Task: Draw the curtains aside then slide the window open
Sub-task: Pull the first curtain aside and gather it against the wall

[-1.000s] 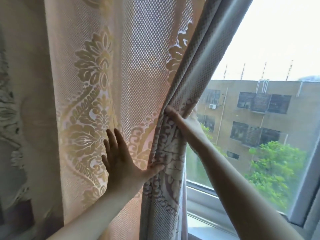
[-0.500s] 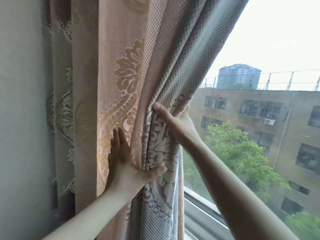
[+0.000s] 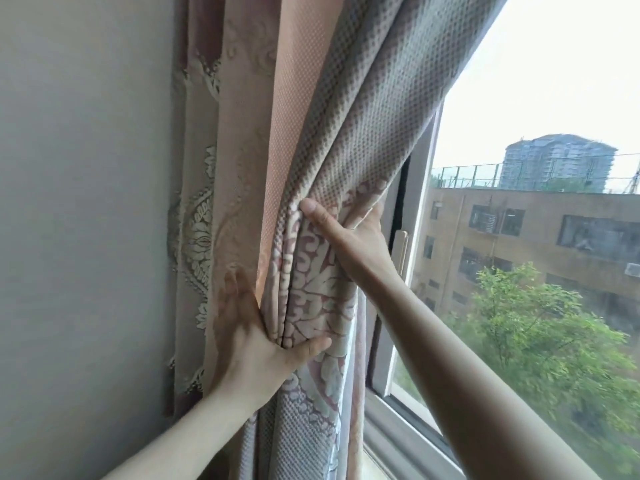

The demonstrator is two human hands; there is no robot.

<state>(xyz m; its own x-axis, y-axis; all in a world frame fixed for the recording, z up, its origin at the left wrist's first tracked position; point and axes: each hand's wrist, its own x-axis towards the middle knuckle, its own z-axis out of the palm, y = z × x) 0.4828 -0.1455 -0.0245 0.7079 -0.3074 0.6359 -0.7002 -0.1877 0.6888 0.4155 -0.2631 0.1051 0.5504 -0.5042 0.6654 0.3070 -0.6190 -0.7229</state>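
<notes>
- The grey wall (image 3: 79,237) is filling the view from 7 to 11 o'clock, and the gathered patterned curtain (image 3: 311,133) is hanging against its right edge.
- The window frame (image 3: 420,202) is standing upright just right of centre, toward 3 o'clock, with the curtain's folds lying over it.
- The window sill (image 3: 408,441) is slanting toward 5 o'clock, and the curtain's lower folds are hanging at its left end.

Left hand (image 3: 249,341) and right hand (image 3: 356,244) bare. Left forearm (image 3: 180,441) and right forearm (image 3: 467,375) bare, smooth, unsleeved from the fingers back to frame edge. Right thumbnail (image 3: 309,206) short, plain. Left fingertips blurred.
</notes>
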